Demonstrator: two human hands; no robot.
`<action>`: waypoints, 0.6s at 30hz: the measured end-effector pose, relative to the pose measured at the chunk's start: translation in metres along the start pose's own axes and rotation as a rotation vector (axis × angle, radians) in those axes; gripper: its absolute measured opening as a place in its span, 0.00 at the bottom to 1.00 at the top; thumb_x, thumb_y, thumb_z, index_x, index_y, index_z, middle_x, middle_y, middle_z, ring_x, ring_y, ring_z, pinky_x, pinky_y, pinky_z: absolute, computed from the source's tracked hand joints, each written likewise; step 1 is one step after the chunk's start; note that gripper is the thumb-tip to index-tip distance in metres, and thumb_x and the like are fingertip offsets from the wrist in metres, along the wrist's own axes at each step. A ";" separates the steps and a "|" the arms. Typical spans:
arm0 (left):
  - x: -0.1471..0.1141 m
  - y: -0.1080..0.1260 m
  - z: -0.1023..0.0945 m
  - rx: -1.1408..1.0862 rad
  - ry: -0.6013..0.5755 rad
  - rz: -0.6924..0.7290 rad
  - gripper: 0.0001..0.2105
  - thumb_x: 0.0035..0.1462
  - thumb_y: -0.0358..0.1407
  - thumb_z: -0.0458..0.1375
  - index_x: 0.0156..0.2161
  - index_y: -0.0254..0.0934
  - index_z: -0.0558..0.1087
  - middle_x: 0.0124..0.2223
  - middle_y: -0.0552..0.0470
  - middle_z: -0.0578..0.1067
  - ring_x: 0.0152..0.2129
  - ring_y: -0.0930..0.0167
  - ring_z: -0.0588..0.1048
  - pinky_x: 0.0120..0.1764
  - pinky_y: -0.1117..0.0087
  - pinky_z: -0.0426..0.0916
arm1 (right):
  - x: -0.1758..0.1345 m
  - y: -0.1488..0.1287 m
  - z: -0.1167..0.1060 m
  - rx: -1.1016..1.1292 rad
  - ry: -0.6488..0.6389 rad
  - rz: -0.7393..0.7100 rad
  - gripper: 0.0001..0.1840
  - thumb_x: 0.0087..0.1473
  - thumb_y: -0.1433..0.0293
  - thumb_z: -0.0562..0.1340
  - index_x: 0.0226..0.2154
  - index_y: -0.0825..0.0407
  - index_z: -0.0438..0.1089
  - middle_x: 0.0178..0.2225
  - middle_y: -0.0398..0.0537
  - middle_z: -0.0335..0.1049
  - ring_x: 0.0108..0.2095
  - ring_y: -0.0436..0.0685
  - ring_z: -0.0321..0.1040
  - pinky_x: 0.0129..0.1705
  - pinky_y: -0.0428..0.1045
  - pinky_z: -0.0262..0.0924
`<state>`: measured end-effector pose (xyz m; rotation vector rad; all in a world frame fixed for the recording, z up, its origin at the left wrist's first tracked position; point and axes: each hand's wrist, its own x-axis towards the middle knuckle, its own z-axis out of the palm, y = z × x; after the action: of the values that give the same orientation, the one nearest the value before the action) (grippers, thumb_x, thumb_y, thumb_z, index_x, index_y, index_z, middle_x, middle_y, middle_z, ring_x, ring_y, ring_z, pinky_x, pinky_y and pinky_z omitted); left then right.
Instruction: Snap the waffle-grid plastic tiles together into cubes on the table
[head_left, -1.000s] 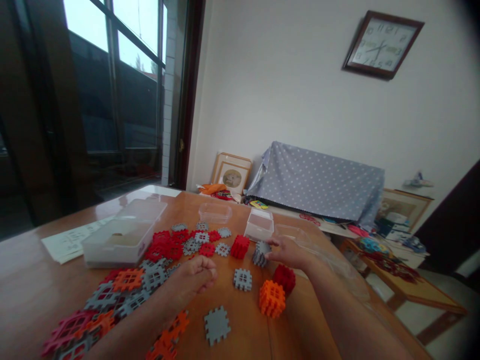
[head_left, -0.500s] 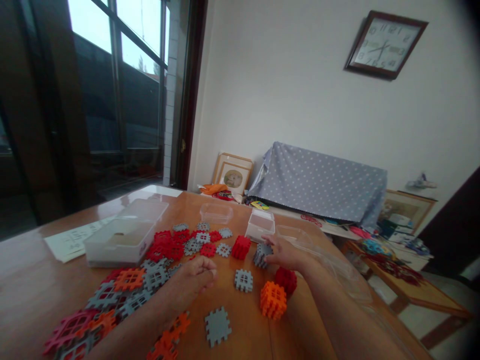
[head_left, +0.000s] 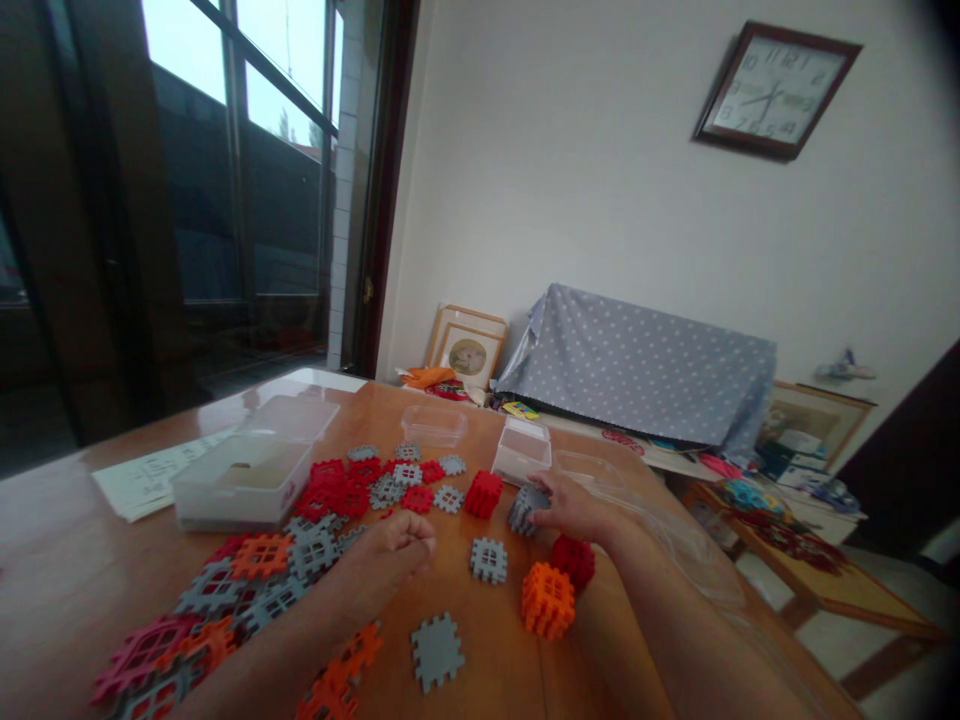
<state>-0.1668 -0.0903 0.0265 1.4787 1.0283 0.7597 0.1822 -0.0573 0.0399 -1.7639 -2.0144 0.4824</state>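
Touching grey stack (head_left: 523, 512), numbered clock (head_left: 778, 92) above

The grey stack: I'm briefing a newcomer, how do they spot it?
On the wooden table, find the right hand. It grips the grey stack, just in front of the white box. It alone is grey, unlike the red stack, dark red stack and orange stack.

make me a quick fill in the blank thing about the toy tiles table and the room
The right hand has its fingers on a ____ stack of tiles.
Among the neat stacks, the one nearest the camera is ____.
A framed ____ hangs on the wall.
In the picture, the paper sticks out on the ____ side of the large plastic box.

Missing words: gray; orange; clock; left
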 end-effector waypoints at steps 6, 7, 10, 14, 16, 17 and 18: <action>0.002 -0.002 0.000 0.005 -0.002 0.009 0.16 0.53 0.47 0.59 0.39 0.37 0.70 0.32 0.53 0.76 0.30 0.69 0.72 0.33 0.70 0.62 | -0.007 -0.010 -0.006 0.006 0.004 -0.009 0.39 0.44 0.65 0.71 0.59 0.54 0.66 0.57 0.58 0.71 0.54 0.65 0.69 0.58 0.58 0.61; 0.002 -0.001 0.000 0.003 -0.003 0.006 0.16 0.53 0.48 0.59 0.39 0.37 0.70 0.32 0.53 0.76 0.30 0.69 0.72 0.33 0.70 0.62 | -0.008 -0.011 -0.007 0.005 0.007 -0.010 0.40 0.45 0.65 0.71 0.60 0.54 0.65 0.57 0.58 0.70 0.54 0.64 0.69 0.58 0.58 0.61; 0.001 0.001 0.001 0.008 -0.007 -0.006 0.16 0.52 0.48 0.59 0.39 0.37 0.69 0.32 0.53 0.75 0.29 0.69 0.72 0.32 0.71 0.62 | -0.010 -0.013 -0.009 -0.003 0.007 -0.014 0.39 0.45 0.65 0.72 0.60 0.53 0.66 0.55 0.57 0.73 0.53 0.64 0.71 0.56 0.58 0.63; -0.001 0.003 0.003 0.088 0.015 0.061 0.14 0.54 0.47 0.57 0.36 0.37 0.69 0.30 0.55 0.72 0.28 0.70 0.70 0.32 0.71 0.60 | -0.016 -0.022 -0.013 -0.034 0.058 -0.032 0.40 0.45 0.62 0.72 0.59 0.53 0.66 0.58 0.59 0.70 0.57 0.68 0.67 0.60 0.62 0.58; -0.003 0.001 0.003 0.172 0.003 0.092 0.13 0.54 0.46 0.57 0.36 0.37 0.70 0.29 0.55 0.71 0.28 0.70 0.69 0.31 0.71 0.59 | -0.024 -0.033 -0.015 -0.044 0.106 -0.045 0.37 0.49 0.61 0.70 0.60 0.52 0.65 0.61 0.58 0.66 0.60 0.68 0.62 0.63 0.63 0.53; -0.006 0.000 0.003 0.210 -0.023 0.098 0.13 0.54 0.45 0.57 0.37 0.37 0.71 0.29 0.55 0.72 0.28 0.69 0.69 0.31 0.71 0.59 | -0.029 -0.041 -0.015 -0.046 0.126 -0.060 0.35 0.51 0.61 0.68 0.60 0.51 0.65 0.61 0.57 0.66 0.61 0.68 0.61 0.63 0.62 0.53; -0.009 0.000 0.002 0.248 -0.059 0.098 0.14 0.54 0.45 0.57 0.39 0.37 0.72 0.31 0.54 0.73 0.29 0.68 0.70 0.31 0.71 0.59 | -0.035 -0.051 -0.014 -0.045 0.140 -0.081 0.32 0.53 0.62 0.66 0.60 0.50 0.65 0.60 0.56 0.67 0.59 0.67 0.63 0.62 0.61 0.54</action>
<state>-0.1684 -0.0990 0.0268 1.7644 1.0386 0.6709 0.1503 -0.0990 0.0754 -1.6848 -2.0037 0.2817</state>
